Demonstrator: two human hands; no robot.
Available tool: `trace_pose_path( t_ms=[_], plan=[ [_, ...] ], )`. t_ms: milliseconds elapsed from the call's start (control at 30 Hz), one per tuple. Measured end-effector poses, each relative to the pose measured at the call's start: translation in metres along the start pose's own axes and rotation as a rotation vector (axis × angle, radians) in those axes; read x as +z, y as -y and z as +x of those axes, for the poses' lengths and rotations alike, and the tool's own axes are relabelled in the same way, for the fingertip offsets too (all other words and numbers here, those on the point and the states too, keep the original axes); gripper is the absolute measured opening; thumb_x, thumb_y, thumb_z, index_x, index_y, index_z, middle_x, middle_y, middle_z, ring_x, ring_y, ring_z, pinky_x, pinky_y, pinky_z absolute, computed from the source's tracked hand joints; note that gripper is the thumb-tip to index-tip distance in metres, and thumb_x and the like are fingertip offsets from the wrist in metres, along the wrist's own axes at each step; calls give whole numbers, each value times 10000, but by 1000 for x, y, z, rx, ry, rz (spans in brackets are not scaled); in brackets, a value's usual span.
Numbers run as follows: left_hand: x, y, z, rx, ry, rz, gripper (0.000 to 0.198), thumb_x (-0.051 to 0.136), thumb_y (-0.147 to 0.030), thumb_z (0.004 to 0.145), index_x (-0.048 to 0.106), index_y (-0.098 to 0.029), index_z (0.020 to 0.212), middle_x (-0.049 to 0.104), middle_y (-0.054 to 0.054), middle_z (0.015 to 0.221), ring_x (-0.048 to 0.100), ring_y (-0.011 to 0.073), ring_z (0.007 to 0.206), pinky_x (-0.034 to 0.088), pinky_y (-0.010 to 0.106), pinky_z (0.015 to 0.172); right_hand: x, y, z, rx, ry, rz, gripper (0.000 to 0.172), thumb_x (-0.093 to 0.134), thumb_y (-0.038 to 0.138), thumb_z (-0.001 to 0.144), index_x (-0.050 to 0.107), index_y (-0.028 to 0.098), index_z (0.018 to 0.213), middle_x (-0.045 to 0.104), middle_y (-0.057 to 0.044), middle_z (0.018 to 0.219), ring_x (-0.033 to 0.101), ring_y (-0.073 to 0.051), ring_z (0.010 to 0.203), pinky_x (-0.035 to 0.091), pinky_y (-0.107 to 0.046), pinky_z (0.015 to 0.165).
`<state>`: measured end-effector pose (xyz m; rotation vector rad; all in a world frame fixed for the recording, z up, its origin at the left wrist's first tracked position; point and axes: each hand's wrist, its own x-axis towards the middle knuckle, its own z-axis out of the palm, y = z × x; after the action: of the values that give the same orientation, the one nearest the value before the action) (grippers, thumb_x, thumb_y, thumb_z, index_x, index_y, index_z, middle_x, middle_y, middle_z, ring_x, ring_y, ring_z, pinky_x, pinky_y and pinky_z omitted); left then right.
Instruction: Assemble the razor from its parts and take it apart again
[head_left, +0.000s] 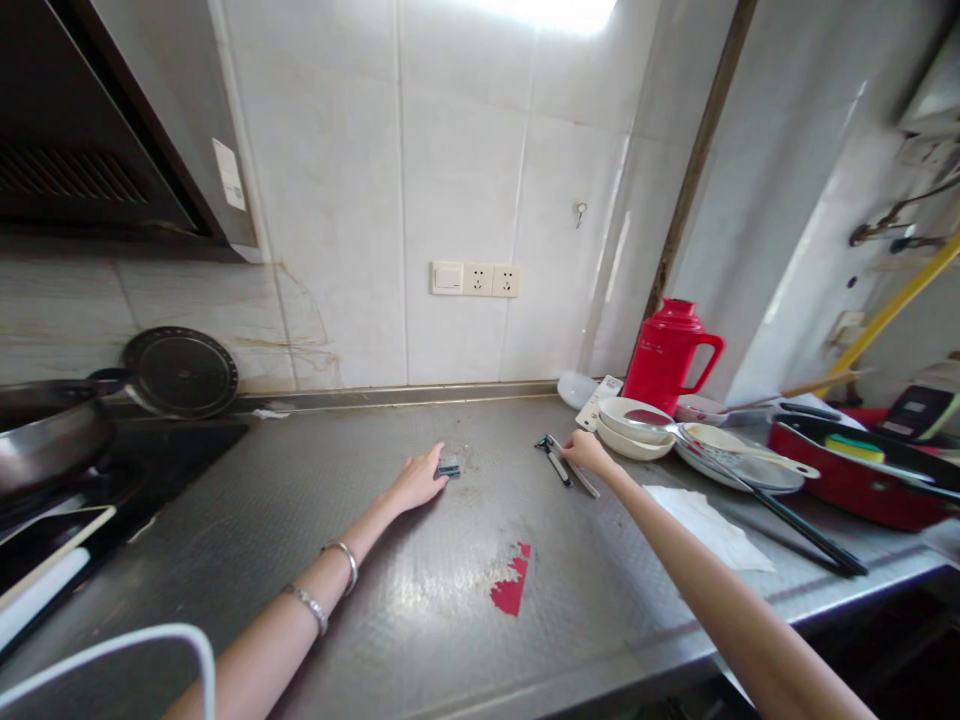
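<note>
Pale wall tiles rise behind the grey metal counter (420,625) in your head view, with a switch and sockets (476,280) at mid-height. Your left arm reaches forward from the lower left, two bracelets round it, and your left hand (420,483) lies low over the counter, fingers pointing away from you. At its fingertips is a small teal-and-clear item (448,466); you cannot tell whether thumb and finger are clamped on it. Your right arm slants in from the lower right, wrist bent, and your right hand (589,452) points down at a slim pale stick (586,482). Its fingertips are together at the stick, but blur hides whether they grip it. Just left of the stick lies a razor (558,467). Farther right, you have stacked pale bowls (637,448), something reddish showing in the upper one, before a red thermos (660,355). Beyond them, a red pan (829,485) holds a green-and-yellow sponge (855,448). At your far left stands a steel pot (52,445), its contents unclear.
</note>
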<state>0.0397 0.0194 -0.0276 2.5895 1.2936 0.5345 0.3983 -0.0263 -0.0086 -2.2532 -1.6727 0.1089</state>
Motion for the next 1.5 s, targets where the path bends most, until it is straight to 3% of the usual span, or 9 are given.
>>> trace_pose_path(
  t_ms=[200, 300, 467, 600, 700, 933, 1133, 1367, 1500],
  plan=[
    [-4, -3, -2, 33, -101, -100, 568, 590, -315, 731, 382, -174, 1240, 590, 91, 1146, 558, 213, 1043, 375, 357, 927, -25, 2, -5, -74, -68, 16, 252, 500, 237, 773, 718, 111, 788, 690, -120, 779, 616, -196, 760, 407, -224, 642],
    [-8, -14, -3, 100, -134, -149, 591, 626, -309, 702, 393, -179, 1230, 591, 78, 1119, 546, 203, 1044, 373, 350, 931, -38, 16, -10, -240, -55, 70, 236, 531, 218, 753, 714, 146, 884, 690, -87, 859, 602, -181, 796, 412, -223, 699],
    [-15, -45, -7, 240, -128, -166, 661, 669, -319, 660, 399, -164, 1243, 573, 85, 1129, 509, 212, 1078, 354, 352, 956, -45, 60, -34, -550, 103, 122, 332, 613, 243, 686, 683, 167, 1002, 651, -57, 875, 584, -157, 738, 427, -232, 695],
    [-20, -70, -16, 292, -105, -175, 677, 666, -327, 663, 391, -180, 1264, 571, 79, 1128, 504, 210, 1078, 334, 352, 978, -45, 91, -64, -727, 229, 114, 604, 696, 383, 630, 573, 188, 1188, 584, -81, 1049, 578, -176, 811, 433, -259, 729],
    [-25, -84, -24, 290, -72, -191, 666, 651, -333, 679, 384, -201, 1276, 560, 76, 1156, 495, 216, 1099, 332, 358, 981, -43, 104, -81, -786, 249, 90, 735, 730, 450, 586, 514, 202, 1243, 540, -95, 1111, 552, -217, 931, 428, -297, 791],
    [-27, -96, -32, 262, -30, -148, 645, 632, -369, 714, 377, -208, 1284, 540, 80, 1212, 468, 224, 1147, 323, 364, 994, -31, 112, -87, -785, 215, 40, 586, 748, 347, 604, 573, 228, 1150, 531, -75, 1073, 546, -221, 952, 419, -310, 820],
    [-31, -72, -37, 216, -23, -91, 564, 537, -391, 795, 370, -200, 1298, 466, 93, 1321, 386, 213, 1242, 285, 356, 1031, -43, 83, -71, -728, 207, 26, 578, 726, 272, 618, 573, 199, 1171, 545, -85, 1092, 553, -215, 959, 415, -291, 838],
    [-31, 5, -41, 43, -151, -111, 381, 432, -361, 846, 476, -156, 1165, 588, 105, 1146, 527, 197, 1085, 377, 343, 955, -65, -4, -24, -358, 281, 174, 561, 706, 227, 581, 611, 149, 1129, 600, -130, 1130, 562, -260, 991, 433, -298, 829],
    [-28, 29, -39, -51, -200, -187, 324, 434, -321, 833, 498, -164, 1109, 632, 81, 1059, 570, 183, 1025, 402, 326, 927, -59, -42, 1, -280, 337, 80, 568, 693, 171, 539, 626, 124, 1101, 615, -142, 1122, 589, -269, 953, 451, -302, 795]
  ],
)
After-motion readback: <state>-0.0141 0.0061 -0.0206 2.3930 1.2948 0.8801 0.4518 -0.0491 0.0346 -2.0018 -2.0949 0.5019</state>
